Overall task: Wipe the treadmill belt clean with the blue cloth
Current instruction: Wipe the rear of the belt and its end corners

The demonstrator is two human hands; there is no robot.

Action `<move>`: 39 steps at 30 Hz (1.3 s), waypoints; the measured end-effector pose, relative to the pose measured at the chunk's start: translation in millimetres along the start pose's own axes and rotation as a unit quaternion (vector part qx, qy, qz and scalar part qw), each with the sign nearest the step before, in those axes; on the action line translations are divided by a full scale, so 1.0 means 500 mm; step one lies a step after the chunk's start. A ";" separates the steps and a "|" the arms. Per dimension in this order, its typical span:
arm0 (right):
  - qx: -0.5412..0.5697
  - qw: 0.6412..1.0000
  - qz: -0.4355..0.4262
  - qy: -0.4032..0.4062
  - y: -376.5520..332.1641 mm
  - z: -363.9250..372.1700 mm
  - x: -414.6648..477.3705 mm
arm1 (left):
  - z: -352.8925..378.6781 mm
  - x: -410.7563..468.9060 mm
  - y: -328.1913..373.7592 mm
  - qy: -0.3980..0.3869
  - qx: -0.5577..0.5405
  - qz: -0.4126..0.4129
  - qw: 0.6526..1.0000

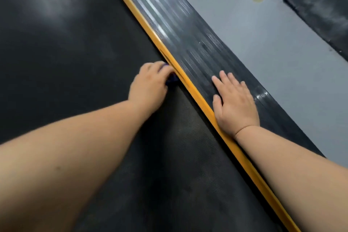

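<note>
The black textured treadmill belt (66, 58) fills the left and lower middle of the head view. My left hand (150, 88) lies on the belt right beside the yellow trim, with its fingers curled over the blue cloth (171, 79). Only a small dark blue bit of the cloth shows under the fingers. My right hand (235, 103) rests flat with straight fingers on the ribbed black side rail (178, 30), holding nothing.
A yellow trim strip (197, 98) runs diagonally between belt and side rail. Beyond the rail lies grey floor (273, 43) with a small yellowish stain. Dark floor mats (320, 5) sit at the top right.
</note>
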State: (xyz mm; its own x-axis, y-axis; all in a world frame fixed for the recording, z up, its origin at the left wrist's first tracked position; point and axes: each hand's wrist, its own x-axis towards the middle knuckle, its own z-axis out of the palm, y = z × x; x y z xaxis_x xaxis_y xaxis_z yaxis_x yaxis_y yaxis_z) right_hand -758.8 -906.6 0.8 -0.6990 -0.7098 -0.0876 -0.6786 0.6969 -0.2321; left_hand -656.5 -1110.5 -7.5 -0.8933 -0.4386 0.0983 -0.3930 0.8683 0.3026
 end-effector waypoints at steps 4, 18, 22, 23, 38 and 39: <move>0.007 1.000 -0.002 0.007 -0.001 0.001 0.002 | -0.001 0.048 0.019 0.029 -0.083 -0.144 0.986; 0.008 1.000 0.005 0.009 0.003 0.002 0.004 | -0.001 0.050 -0.043 0.045 -0.086 -0.111 0.989; 0.010 1.000 0.007 0.011 0.000 -0.001 0.005 | 0.026 -0.017 0.065 0.031 -0.177 -0.113 0.977; 0.014 1.000 0.007 0.012 0.000 0.000 0.005 | 0.032 -0.054 0.083 -0.002 -0.191 -0.070 0.979; 0.014 1.000 -0.001 0.015 0.001 0.000 0.005 | 0.032 -0.150 0.084 0.005 -0.114 0.228 0.967; 0.015 1.000 -0.003 0.014 0.000 0.000 0.005 | 0.025 -0.154 0.078 -0.022 -0.102 0.259 0.960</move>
State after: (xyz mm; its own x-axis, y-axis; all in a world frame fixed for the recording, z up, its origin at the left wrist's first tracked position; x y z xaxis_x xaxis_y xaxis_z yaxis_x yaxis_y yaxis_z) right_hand -760.6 -908.3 0.5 -0.7019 -0.7099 -0.0583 -0.6755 0.6894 -0.2617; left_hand -605.7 -1040.1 -15.2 -0.9675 0.0546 0.2470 0.1538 0.9023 0.4028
